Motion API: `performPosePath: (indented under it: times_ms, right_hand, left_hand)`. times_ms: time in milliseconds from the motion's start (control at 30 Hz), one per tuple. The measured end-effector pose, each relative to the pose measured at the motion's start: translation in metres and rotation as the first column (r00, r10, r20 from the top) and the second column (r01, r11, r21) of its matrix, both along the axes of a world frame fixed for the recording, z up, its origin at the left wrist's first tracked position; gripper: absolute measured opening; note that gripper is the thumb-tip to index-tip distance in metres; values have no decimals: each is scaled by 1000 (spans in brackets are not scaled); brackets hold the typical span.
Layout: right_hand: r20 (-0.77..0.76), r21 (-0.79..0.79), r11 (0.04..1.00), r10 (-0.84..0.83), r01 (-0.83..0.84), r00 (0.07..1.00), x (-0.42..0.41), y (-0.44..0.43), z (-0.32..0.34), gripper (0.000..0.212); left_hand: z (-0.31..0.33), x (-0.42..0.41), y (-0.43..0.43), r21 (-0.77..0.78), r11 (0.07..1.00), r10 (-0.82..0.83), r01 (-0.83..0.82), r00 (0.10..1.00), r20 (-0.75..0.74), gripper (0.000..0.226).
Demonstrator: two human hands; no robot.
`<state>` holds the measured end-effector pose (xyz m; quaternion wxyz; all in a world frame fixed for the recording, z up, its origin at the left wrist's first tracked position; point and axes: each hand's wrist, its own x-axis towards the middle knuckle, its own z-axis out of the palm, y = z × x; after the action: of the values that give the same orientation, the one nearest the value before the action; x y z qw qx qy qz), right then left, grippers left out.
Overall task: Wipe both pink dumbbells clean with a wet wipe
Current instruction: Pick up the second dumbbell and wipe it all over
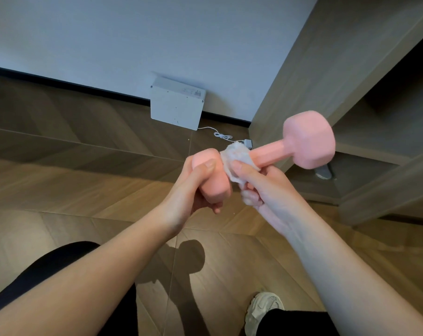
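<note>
Dumbbell [268, 156] held in the air above the wooden floor [60, 190], roughly level, far head up to the right, near the cabinet [302, 69]. Second dumbbell not in view.

Left hand [198, 185]: fingers curled round the near head, thumb across its top, carrying the weight.

Right hand [261, 190]: pinches a crumpled wet wipe [237, 157] round the handle just beside that head, thumb on top.

Handling, as a judgement:
- rigid, small, probably light enough for one hand; matte coating looks grippy but may turn slick where damp
- best held by one head while the handle and other head are wiped, then swapped
- wipe is soft and thin, already bunched; likely to tear or shed if dragged hard over the head's edges

White box [176, 103] with cable against the wall, well apart
</note>
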<state>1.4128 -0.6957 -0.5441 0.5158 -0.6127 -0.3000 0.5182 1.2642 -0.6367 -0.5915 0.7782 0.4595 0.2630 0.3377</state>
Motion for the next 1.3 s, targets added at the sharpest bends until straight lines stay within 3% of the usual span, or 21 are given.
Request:
performPosePath:
  times_ms: [100,200,267,367,533,667,767,867,967,1033,1167,1233,1300]
  right_hand:
    - [-4,25,998,-58,58,998,6,-1,0,25]
    - [-172,67,982,-165,179,971,12,0,-3,36]
    - [-311,94,965,-207,247,928,13,0,-5,33]
    - [-451,67,937,-277,342,848,15,2,-5,49]
    - [-613,-12,902,-347,431,709,11,1,-7,66]
    - [-653,5,888,-345,460,674,11,1,-11,65]
    - [-596,72,890,-323,449,735,11,4,-12,55]
    - [-448,145,926,-253,349,857,12,6,-14,39]
    - [-315,132,966,-172,222,933,6,3,-21,52]
    - [-257,59,980,-167,188,952,3,3,-24,59]
    - [-161,-155,981,-144,119,976,11,1,-15,45]
    - [-153,-177,973,-174,146,973,18,0,-12,49]
    - [-5,-116,975,-192,190,981,24,-2,-12,36]
  left_hand:
    - [3,0,2,-32,999,-1,2,999,49,68]
    - [5,-1,5,-9,1000,-24,24,999,40,65]
    - [4,-1,5,27,999,-41,40,999,28,73]
    - [0,-2,7,-17,1000,-2,2,1000,14,83]
    - [-1,-3,12,10,999,37,-37,999,-4,74]
    - [4,-4,18,-5,999,-35,35,999,-32,64]
    - [15,-11,29,74,981,-160,177,967,-197,56]
    - [20,-14,34,259,927,-131,270,883,-451,52]
    - [19,-4,22,330,834,-181,443,783,-594,39]
    - [11,3,11,323,830,-174,455,761,-625,36]
    - [-3,5,5,233,905,-148,356,777,-612,16]
    - [-5,3,9,148,945,-149,292,786,-599,16]
    - [-5,1,11,34,973,-168,226,808,-564,18]
